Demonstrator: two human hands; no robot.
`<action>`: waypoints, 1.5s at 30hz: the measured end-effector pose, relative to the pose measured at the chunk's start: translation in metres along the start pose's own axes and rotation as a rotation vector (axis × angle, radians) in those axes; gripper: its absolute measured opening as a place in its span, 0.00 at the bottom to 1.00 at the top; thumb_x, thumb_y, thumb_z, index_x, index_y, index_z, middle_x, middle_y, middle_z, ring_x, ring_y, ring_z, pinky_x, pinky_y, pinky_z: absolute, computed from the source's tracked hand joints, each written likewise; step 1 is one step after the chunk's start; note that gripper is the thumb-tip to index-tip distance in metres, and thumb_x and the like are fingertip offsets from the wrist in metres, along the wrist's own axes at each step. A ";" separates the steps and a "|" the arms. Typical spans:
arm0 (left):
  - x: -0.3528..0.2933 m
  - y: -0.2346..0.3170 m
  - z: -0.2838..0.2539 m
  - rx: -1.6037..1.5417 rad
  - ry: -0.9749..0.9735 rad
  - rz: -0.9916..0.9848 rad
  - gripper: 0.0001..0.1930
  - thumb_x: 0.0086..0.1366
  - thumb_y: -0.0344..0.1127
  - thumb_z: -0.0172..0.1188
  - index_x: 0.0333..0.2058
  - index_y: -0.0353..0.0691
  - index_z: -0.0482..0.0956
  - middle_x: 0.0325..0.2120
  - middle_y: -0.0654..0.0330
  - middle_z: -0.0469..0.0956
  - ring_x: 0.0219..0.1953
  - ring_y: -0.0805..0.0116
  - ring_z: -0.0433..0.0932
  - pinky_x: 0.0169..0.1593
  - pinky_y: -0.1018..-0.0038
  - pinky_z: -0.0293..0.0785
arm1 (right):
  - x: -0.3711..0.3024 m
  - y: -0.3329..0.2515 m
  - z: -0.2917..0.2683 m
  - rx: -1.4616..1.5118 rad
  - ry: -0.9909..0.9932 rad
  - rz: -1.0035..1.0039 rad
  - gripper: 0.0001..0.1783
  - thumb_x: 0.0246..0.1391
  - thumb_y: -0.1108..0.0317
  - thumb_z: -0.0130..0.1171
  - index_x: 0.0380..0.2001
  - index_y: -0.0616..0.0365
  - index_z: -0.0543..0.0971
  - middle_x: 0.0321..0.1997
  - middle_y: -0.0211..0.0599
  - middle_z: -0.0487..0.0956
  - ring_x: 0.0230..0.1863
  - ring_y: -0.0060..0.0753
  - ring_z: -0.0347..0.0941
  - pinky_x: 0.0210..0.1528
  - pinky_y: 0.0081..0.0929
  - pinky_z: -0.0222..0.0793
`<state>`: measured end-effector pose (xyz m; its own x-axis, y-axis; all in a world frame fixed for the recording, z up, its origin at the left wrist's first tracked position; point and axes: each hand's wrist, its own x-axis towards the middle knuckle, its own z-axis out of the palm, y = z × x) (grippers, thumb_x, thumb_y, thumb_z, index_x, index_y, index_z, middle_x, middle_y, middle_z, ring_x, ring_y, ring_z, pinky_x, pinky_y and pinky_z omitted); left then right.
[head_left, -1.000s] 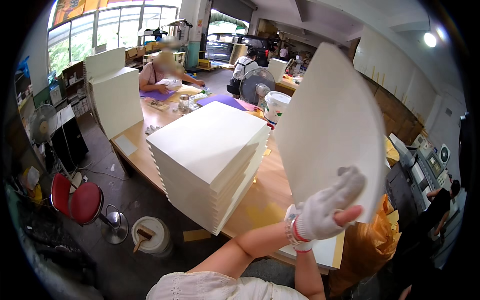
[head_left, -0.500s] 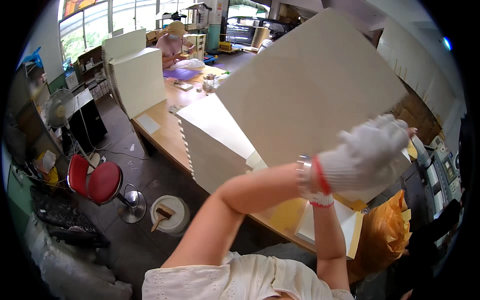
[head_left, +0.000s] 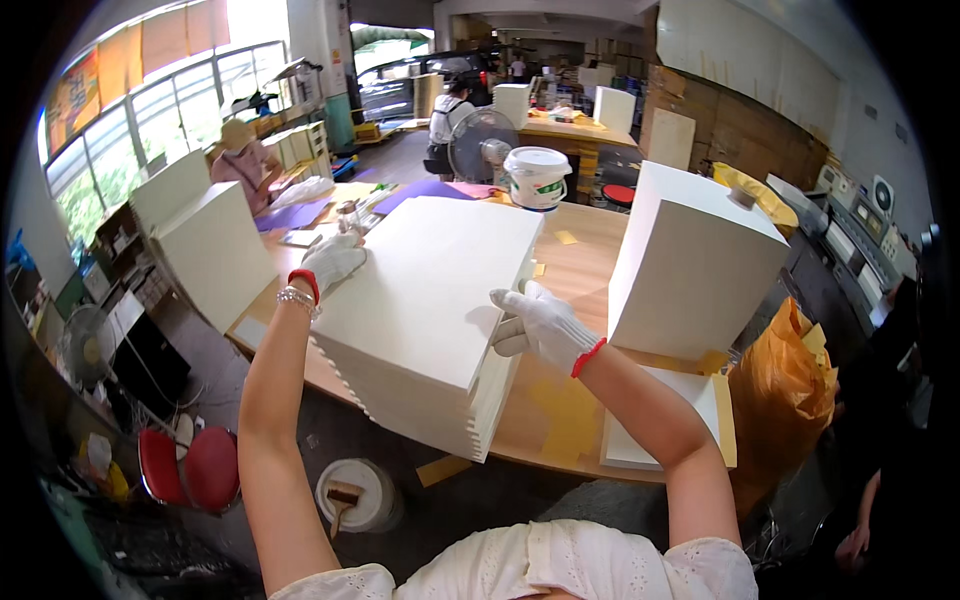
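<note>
A tall stack of white boards (head_left: 430,300) stands on the wooden table (head_left: 580,270) in front of me. My left hand (head_left: 333,260), in a white glove, lies flat on the stack's far left top edge. My right hand (head_left: 535,322), also gloved, presses against the stack's right side near the top. Neither hand closes around anything. A second, taller white stack (head_left: 690,265) stands to the right, apart from my hands.
A white bucket (head_left: 537,177) and a fan (head_left: 480,145) stand at the table's far end. More white stacks (head_left: 205,250) rise at the left, with a seated person (head_left: 245,160) behind. An orange bag (head_left: 785,390) hangs right, a red stool (head_left: 190,470) and pail (head_left: 360,493) below.
The large white board I held up with my right hand is down. Both hands now rest on the stack in front of me, and my view has turned back to the table.
</note>
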<state>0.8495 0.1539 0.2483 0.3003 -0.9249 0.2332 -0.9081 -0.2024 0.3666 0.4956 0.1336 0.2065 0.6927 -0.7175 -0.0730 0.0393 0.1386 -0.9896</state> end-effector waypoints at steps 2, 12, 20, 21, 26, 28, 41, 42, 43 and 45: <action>0.075 -0.006 0.104 -0.121 -0.055 0.214 0.17 0.63 0.45 0.54 0.45 0.41 0.77 0.31 0.63 0.79 0.32 0.71 0.76 0.38 0.73 0.72 | 0.000 0.010 -0.043 -0.141 0.115 0.107 0.25 0.58 0.52 0.55 0.43 0.65 0.66 0.40 0.46 0.76 0.36 0.38 0.79 0.35 0.31 0.78; 0.070 -0.053 0.044 -0.423 -0.142 0.442 0.09 0.64 0.34 0.51 0.39 0.40 0.79 0.35 0.61 0.77 0.39 0.66 0.76 0.44 0.71 0.73 | 0.001 0.017 -0.008 0.008 0.027 -0.100 0.27 0.58 0.53 0.56 0.51 0.62 0.65 0.34 0.47 0.77 0.27 0.36 0.77 0.29 0.29 0.76; -0.083 -0.073 -0.011 -0.338 -0.191 0.208 0.25 0.61 0.32 0.61 0.57 0.38 0.70 0.46 0.58 0.77 0.48 0.71 0.74 0.50 0.78 0.70 | -0.056 0.033 0.039 -1.154 0.156 -0.677 0.37 0.53 0.50 0.62 0.57 0.63 0.64 0.46 0.60 0.68 0.39 0.58 0.74 0.37 0.41 0.72; -0.094 -0.086 -0.008 -0.492 -0.225 0.208 0.26 0.60 0.28 0.62 0.58 0.38 0.69 0.50 0.55 0.76 0.51 0.68 0.74 0.52 0.77 0.70 | -0.055 0.028 0.043 -1.118 0.139 -0.636 0.38 0.51 0.50 0.63 0.57 0.62 0.64 0.45 0.60 0.68 0.39 0.61 0.73 0.38 0.43 0.72; -0.090 -0.093 0.018 -0.673 -0.045 0.133 0.20 0.58 0.21 0.61 0.51 0.33 0.76 0.40 0.60 0.80 0.39 0.77 0.77 0.47 0.79 0.73 | -0.040 0.025 0.044 -1.073 0.148 -0.557 0.37 0.49 0.50 0.65 0.56 0.59 0.65 0.44 0.57 0.69 0.38 0.56 0.74 0.39 0.42 0.72; -0.087 -0.099 0.019 -0.685 -0.079 0.063 0.21 0.58 0.20 0.60 0.51 0.34 0.76 0.37 0.60 0.81 0.37 0.76 0.78 0.46 0.79 0.74 | -0.043 0.025 0.050 -1.059 0.160 -0.566 0.37 0.48 0.51 0.67 0.55 0.59 0.65 0.43 0.55 0.69 0.38 0.54 0.74 0.39 0.41 0.72; -0.078 -0.107 0.022 -0.804 -0.082 0.055 0.19 0.57 0.19 0.57 0.49 0.31 0.77 0.36 0.56 0.81 0.37 0.68 0.82 0.45 0.75 0.78 | -0.028 0.039 0.056 -1.055 0.328 -0.623 0.36 0.40 0.60 0.72 0.52 0.57 0.68 0.40 0.45 0.69 0.36 0.42 0.72 0.37 0.34 0.71; -0.078 -0.105 0.020 -0.795 -0.089 0.048 0.18 0.57 0.19 0.56 0.48 0.31 0.77 0.36 0.56 0.80 0.37 0.68 0.82 0.44 0.74 0.78 | -0.027 0.041 0.056 -1.060 0.336 -0.624 0.36 0.39 0.60 0.72 0.51 0.57 0.68 0.39 0.45 0.69 0.36 0.42 0.72 0.37 0.34 0.71; -0.076 -0.107 0.017 -0.788 -0.122 0.055 0.18 0.57 0.19 0.56 0.48 0.30 0.78 0.36 0.56 0.81 0.37 0.68 0.82 0.44 0.75 0.78 | -0.027 0.042 0.057 -1.063 0.340 -0.626 0.36 0.38 0.61 0.72 0.51 0.57 0.68 0.39 0.45 0.68 0.36 0.43 0.71 0.37 0.35 0.71; -0.071 -0.112 0.008 -0.775 -0.186 0.068 0.18 0.56 0.21 0.56 0.47 0.30 0.78 0.36 0.56 0.81 0.36 0.68 0.82 0.44 0.75 0.78 | -0.027 0.044 0.059 -1.056 0.350 -0.614 0.36 0.38 0.62 0.72 0.51 0.57 0.68 0.39 0.45 0.68 0.36 0.44 0.71 0.37 0.35 0.71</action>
<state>0.9274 0.2393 0.1836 0.1357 -0.9796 0.1482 -0.4409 0.0742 0.8945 0.5213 0.1995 0.1726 0.5316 -0.6338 0.5619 -0.4171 -0.7732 -0.4776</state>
